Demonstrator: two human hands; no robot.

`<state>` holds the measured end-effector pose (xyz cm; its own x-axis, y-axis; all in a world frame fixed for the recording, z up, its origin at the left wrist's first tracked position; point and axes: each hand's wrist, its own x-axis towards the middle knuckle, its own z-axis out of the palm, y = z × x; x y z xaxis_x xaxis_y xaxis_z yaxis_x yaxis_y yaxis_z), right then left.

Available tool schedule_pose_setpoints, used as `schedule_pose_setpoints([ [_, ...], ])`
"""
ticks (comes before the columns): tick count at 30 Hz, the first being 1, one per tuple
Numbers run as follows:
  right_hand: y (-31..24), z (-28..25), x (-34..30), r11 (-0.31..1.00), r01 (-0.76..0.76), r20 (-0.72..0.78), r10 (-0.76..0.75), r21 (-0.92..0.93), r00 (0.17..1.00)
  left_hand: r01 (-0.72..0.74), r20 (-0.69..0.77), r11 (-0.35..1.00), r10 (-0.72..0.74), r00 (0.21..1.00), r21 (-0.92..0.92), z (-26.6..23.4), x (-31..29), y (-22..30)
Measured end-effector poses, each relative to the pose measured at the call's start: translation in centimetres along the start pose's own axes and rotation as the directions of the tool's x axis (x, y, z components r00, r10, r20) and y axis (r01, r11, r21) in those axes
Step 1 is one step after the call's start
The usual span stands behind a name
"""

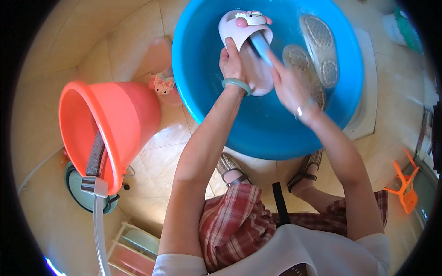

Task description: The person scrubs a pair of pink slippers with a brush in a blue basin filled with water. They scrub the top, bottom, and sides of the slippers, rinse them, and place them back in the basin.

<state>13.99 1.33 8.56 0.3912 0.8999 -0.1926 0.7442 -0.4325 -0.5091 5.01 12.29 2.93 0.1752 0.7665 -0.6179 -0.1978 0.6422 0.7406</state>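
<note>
A pale pink slipper (253, 69) with a white cartoon face on its strap is held over the big blue basin (258, 149). My left hand (231, 62), a green bangle on its wrist, grips the slipper's side. In my right hand (291, 85), slightly blurred, is the handle of a light blue brush (260, 46). Its far end reaches under the slipper's strap, where its head is hidden. Right of my right hand, two clear-soled shoes lie soles up in the basin: one shoe (319, 50) farther off, the other shoe (297, 60) partly behind my hand.
A coral bucket (133, 108) lies tipped on the left, beside a flat mop (95, 154). Another pink slipper (161, 57) rests on the tiles by the basin. An orange plastic stand (406, 191) is at right, a shelf rack (138, 241) at lower left. My feet are before the basin.
</note>
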Motion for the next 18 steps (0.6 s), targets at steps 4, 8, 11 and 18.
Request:
schedule_pose_setpoints([
  [4, 0.6, -0.1, -4.9, 0.999, 0.044, -0.005, -0.044, 0.007, 0.999, -0.062, 0.009, 0.996, 0.063, 0.998, -0.057, 0.3, 0.7, 0.2],
  [8, 2.1, 0.4, 2.3, 0.989, -0.001, -0.102, -0.015, -0.151, 0.995, -0.096, 0.006, 0.987, 0.096, 0.995, 0.126, 0.7, 0.5, -0.4],
  [11, 2.5, 1.3, 5.4, 0.978, -0.015, -0.057, 0.003, -0.209, 0.998, -0.066, 0.008, 0.989, 0.066, 0.998, 0.13, 0.7, 1.0, -0.7],
  [18, 1.2, -0.3, -5.0, 0.999, 0.033, 0.025, -0.034, 0.033, 0.999, -0.129, -0.004, 0.99, 0.129, 0.992, 0.058, -0.3, 1.3, 0.2],
])
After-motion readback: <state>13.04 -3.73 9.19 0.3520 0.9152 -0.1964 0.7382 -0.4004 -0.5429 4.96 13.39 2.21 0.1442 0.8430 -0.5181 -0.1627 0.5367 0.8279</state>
